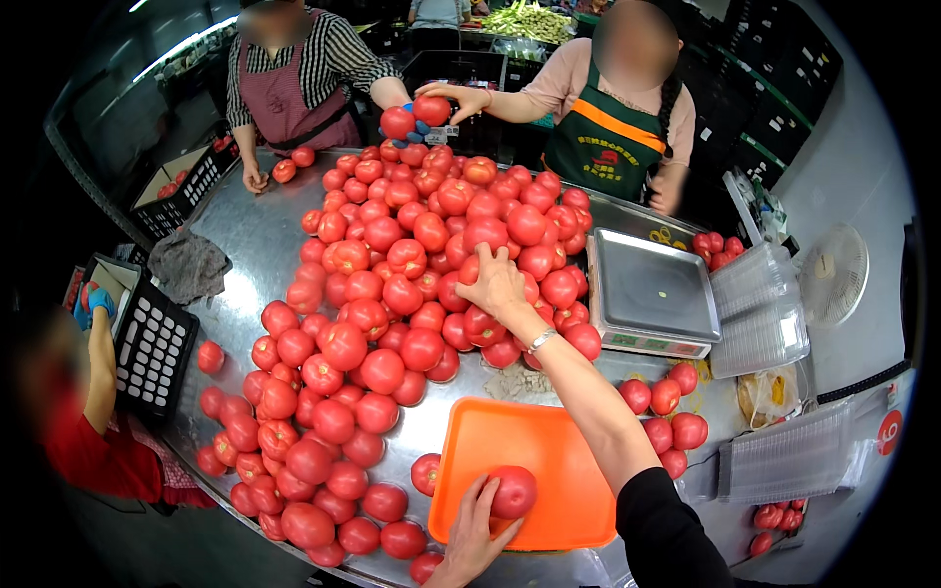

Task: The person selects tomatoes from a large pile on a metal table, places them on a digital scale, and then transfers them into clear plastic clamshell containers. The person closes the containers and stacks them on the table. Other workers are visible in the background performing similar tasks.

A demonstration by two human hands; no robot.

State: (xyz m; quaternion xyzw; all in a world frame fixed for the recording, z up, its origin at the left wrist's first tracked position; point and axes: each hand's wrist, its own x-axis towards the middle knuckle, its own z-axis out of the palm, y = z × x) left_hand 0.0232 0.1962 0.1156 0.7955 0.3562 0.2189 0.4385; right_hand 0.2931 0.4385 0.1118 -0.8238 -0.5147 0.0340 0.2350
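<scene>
On an orange plastic tray [573,448], my left hand [474,525] has its fingers and thumb closed around a red tomato [513,492]. Reaching over the tray, my right hand [494,283] lies on the large heap of tomatoes [401,253], its fingers on a tomato [468,270] partly hidden beneath them; whether it grips that tomato cannot be told. A single tomato [425,474] touches the tray's left side. Beyond the tray's right edge, several tomatoes [665,397] form a small group.
A metal-topped scale [658,283] stands right of the heap, beside stacked clear plastic containers [761,309]. A grey cloth [189,266] and black crates [154,353] are at left. Two co-workers stand across the metal table [257,220], hands near tomatoes; another person is at left. A fan [834,272] is at right.
</scene>
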